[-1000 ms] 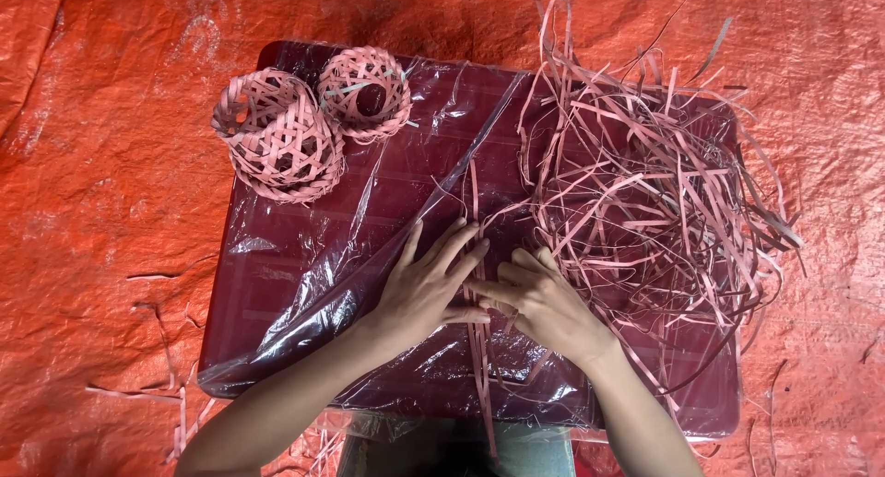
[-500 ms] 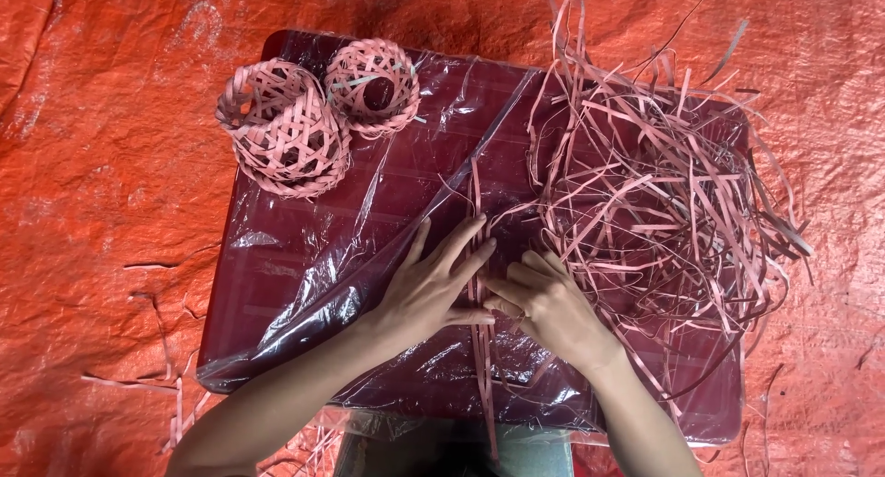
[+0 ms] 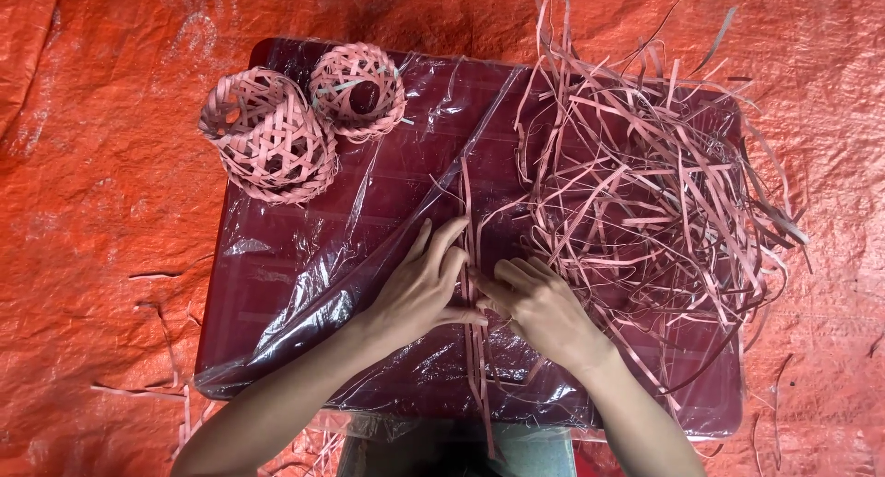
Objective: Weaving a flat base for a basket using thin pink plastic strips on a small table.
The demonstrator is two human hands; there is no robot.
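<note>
Orange tarpaulin [image 3: 92, 210] surrounds the dark red table [image 3: 277, 293], our landmark, which is covered in clear plastic film. At its far-left corner we see two woven baskets [image 3: 277, 145]. Near the front-centre edge our left hand [image 3: 419, 288] lies flat, fingers spread, beside the bundle of strips [image 3: 475, 348], whose long axis runs front to back. Our right hand [image 3: 539, 306], equally near, pinches the bundle from the other side. Loose strips [image 3: 645, 182] heap on the right half. Compared with half a second ago, both hands have hardly shifted.
</note>
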